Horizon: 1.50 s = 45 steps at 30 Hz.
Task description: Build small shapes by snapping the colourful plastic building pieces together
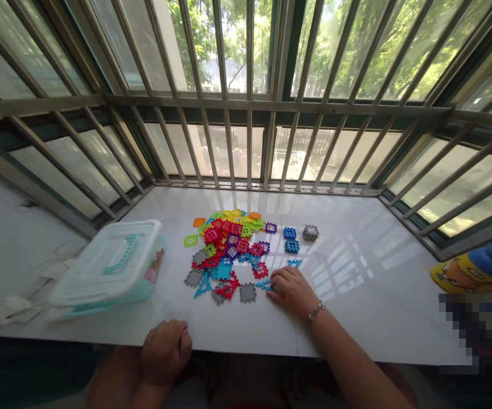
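Observation:
My right hand [291,291] reaches over the white surface, its fingers curled down onto a blue triangular building piece [263,285] that sticks out at the fingertips. Just beyond it lies another blue triangular piece [294,263]. Curled into a fist, my left hand [167,347] rests at the near edge with nothing visible in it. A heap of notched plastic building pieces [235,230] in red, green, yellow, purple and blue spreads between and ahead of the hands. A grey square piece [247,292] sits left of my right hand.
Blue window pieces [291,246] and a grey stack of pieces [311,232] stand right of the heap. On the left is a lidded plastic box [107,264] beside white papers [16,309]. A yellow and blue container [478,270] stands far right. Metal bars [248,105] and windows enclose the back.

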Each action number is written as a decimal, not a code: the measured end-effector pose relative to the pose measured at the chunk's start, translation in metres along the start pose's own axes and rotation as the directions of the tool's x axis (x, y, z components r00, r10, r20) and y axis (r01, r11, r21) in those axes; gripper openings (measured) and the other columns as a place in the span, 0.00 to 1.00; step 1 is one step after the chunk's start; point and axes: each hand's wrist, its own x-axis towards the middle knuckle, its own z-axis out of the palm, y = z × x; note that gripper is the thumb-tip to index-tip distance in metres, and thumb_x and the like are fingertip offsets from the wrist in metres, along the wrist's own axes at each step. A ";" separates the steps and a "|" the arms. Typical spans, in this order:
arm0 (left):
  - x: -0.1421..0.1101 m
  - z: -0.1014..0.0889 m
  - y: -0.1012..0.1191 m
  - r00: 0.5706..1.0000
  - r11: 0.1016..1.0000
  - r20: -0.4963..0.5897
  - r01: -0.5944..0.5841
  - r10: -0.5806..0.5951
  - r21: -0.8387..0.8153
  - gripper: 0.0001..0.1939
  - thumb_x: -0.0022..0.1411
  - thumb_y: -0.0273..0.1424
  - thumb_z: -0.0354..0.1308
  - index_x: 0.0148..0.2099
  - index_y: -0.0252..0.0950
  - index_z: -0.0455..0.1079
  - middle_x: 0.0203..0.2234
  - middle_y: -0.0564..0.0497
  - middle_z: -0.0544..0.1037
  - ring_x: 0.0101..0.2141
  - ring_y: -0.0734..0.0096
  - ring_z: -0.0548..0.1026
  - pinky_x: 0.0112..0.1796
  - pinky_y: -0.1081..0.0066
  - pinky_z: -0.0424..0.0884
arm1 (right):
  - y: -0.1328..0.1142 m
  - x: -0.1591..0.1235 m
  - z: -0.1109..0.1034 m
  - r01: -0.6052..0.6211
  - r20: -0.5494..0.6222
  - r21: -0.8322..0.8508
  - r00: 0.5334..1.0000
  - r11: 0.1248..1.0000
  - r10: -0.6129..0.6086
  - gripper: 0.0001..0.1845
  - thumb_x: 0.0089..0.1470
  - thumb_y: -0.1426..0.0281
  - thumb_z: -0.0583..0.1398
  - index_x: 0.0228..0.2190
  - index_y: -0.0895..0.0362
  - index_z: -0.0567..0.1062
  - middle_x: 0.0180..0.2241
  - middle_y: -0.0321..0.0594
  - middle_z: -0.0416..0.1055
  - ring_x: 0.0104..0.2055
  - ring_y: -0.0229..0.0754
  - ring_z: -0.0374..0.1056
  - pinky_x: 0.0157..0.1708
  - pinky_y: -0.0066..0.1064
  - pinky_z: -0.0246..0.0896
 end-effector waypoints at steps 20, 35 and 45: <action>-0.003 0.002 -0.003 0.999 0.999 0.000 -0.037 0.037 0.026 0.06 0.73 0.27 0.53 0.40 0.42 0.68 0.27 0.52 0.72 0.30 0.59 0.69 0.35 0.59 0.61 | 0.009 0.000 0.002 -0.049 -0.202 0.052 0.978 0.997 0.058 0.09 0.75 0.71 0.57 0.47 0.52 0.78 0.41 0.44 0.81 0.44 0.51 0.74 0.48 0.44 0.69; -0.003 0.003 -0.003 0.999 0.999 0.002 -0.036 0.036 0.016 0.07 0.73 0.27 0.53 0.39 0.42 0.68 0.26 0.52 0.70 0.30 0.59 0.68 0.35 0.58 0.60 | -0.006 -0.034 -0.018 -0.106 -0.053 -0.027 0.993 0.994 0.104 0.28 0.58 0.77 0.61 0.58 0.52 0.77 0.56 0.48 0.77 0.59 0.56 0.71 0.60 0.51 0.67; -0.006 0.005 -0.004 1.000 0.999 0.008 -0.026 0.026 0.022 0.07 0.73 0.27 0.54 0.39 0.42 0.68 0.26 0.51 0.71 0.30 0.58 0.69 0.35 0.58 0.61 | -0.004 -0.030 -0.008 -0.177 -0.215 -0.102 0.965 0.979 0.152 0.16 0.70 0.67 0.63 0.57 0.53 0.76 0.54 0.50 0.78 0.57 0.56 0.72 0.57 0.48 0.68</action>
